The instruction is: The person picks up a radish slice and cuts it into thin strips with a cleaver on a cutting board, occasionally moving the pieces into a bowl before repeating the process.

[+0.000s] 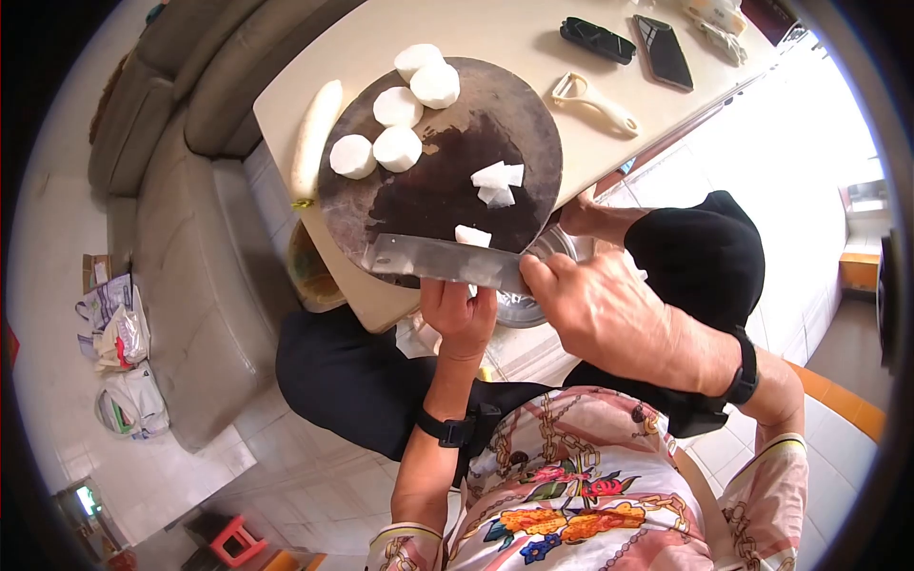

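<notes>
My right hand [595,305] is wrapped around the handle of a cleaver [447,259], its broad blade lying over the near edge of a round dark cutting board [519,105]. Just beyond the blade shows a white radish piece [473,235]. Against the near side of the blade, my left hand [457,309] has its fingers closed on radish; the blade hides the fingertips. Small cut radish pieces [497,181] are piled on the board's right part. Several thick peeled radish chunks [397,148] stand toward its far left. Beside the board lies a whole white radish [316,143].
A peeler [595,103], a black case-like object [598,40] and a phone [664,52] lie on the table [495,24]. Below its near edge, a metal bowl [533,309] holds white bits. A brownish container [312,266] stands by the left edge, near a grey sofa [205,276].
</notes>
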A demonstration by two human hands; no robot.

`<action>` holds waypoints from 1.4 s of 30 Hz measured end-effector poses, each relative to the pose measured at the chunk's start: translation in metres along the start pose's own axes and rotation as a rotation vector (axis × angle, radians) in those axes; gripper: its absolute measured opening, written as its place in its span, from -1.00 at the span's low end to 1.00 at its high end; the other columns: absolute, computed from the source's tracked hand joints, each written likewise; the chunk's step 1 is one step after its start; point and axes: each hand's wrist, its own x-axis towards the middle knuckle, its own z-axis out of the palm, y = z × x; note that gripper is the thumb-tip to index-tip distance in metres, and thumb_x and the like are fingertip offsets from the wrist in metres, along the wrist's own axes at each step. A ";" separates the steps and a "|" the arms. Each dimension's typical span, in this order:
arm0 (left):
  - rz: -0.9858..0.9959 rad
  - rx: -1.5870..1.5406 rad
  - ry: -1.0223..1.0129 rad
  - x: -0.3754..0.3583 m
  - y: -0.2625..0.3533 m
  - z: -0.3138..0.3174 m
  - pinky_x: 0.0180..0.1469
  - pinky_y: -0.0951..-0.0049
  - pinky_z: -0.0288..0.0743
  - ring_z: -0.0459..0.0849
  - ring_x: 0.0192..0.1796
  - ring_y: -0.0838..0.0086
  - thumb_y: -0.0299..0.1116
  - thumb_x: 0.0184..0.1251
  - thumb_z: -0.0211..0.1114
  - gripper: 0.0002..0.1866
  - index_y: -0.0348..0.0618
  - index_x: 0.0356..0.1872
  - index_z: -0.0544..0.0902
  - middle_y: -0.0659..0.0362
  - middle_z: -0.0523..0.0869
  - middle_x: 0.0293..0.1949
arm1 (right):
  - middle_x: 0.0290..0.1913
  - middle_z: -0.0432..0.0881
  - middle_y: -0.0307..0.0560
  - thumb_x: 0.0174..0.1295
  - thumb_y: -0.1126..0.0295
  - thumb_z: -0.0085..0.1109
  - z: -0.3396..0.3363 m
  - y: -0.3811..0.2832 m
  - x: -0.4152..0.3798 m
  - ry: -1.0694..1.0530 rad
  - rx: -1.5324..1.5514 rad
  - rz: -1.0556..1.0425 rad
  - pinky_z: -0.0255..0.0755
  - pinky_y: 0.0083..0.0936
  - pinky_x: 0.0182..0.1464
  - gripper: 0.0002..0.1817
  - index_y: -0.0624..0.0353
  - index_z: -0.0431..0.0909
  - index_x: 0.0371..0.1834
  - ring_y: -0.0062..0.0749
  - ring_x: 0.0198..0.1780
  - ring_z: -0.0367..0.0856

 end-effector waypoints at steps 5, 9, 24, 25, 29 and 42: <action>0.002 0.022 -0.036 -0.008 -0.005 -0.002 -0.02 0.10 0.62 0.70 -0.11 -0.04 -0.56 0.08 0.47 -0.76 -0.29 -0.17 0.73 -0.06 0.73 -0.13 | -0.53 0.57 0.07 -0.07 0.57 0.17 -0.003 -0.006 -0.008 -0.045 -0.003 0.033 0.49 -0.38 -0.56 -0.69 0.56 0.49 -0.24 -0.19 -0.55 0.68; 0.023 0.035 -0.024 -0.010 -0.006 -0.001 -0.02 0.09 0.62 0.70 -0.12 -0.05 -0.57 0.07 0.47 -0.77 -0.31 -0.20 0.73 -0.07 0.73 -0.13 | -0.47 0.55 0.09 -0.07 0.59 0.18 0.001 -0.006 -0.007 -0.075 -0.032 0.033 0.48 -0.35 -0.56 -0.56 0.64 0.44 -0.08 -0.14 -0.54 0.66; -0.019 -0.026 0.006 0.002 0.002 0.000 -0.13 0.22 0.63 0.69 -0.20 0.14 -0.61 0.01 0.49 -0.79 -0.29 -0.28 0.72 0.05 0.71 -0.22 | -0.53 0.54 0.06 -0.08 0.64 0.14 0.017 0.007 0.022 -0.059 0.069 0.024 0.47 -0.18 -0.48 -0.76 0.41 0.39 -0.29 -0.01 -0.53 0.63; -0.006 -0.030 0.016 0.002 0.002 0.000 -0.13 0.23 0.63 0.69 -0.19 0.15 -0.61 0.01 0.49 -0.79 -0.29 -0.27 0.72 0.05 0.71 -0.22 | -0.52 0.55 0.07 -0.07 0.64 0.14 0.017 0.006 0.022 -0.079 0.051 0.035 0.47 -0.18 -0.47 -0.76 0.40 0.39 -0.28 0.00 -0.53 0.63; -0.017 -0.025 0.009 0.001 0.001 0.001 -0.12 0.21 0.64 0.70 -0.18 0.10 -0.60 0.02 0.50 -0.78 -0.29 -0.26 0.72 0.03 0.71 -0.21 | -0.56 0.56 0.08 -0.10 0.57 0.19 0.009 0.006 0.014 -0.064 0.067 0.063 0.48 -0.31 -0.52 -0.78 0.45 0.48 -0.37 -0.11 -0.55 0.67; 0.065 0.074 -0.031 0.007 0.004 -0.003 -0.12 0.13 0.65 0.71 -0.19 -0.02 -0.62 0.00 0.46 -0.77 -0.35 -0.25 0.72 -0.08 0.73 -0.20 | -0.50 0.56 0.10 -0.07 0.57 0.17 -0.007 0.003 0.002 -0.197 0.026 0.054 0.47 -0.35 -0.58 -0.65 0.61 0.45 -0.20 -0.14 -0.56 0.66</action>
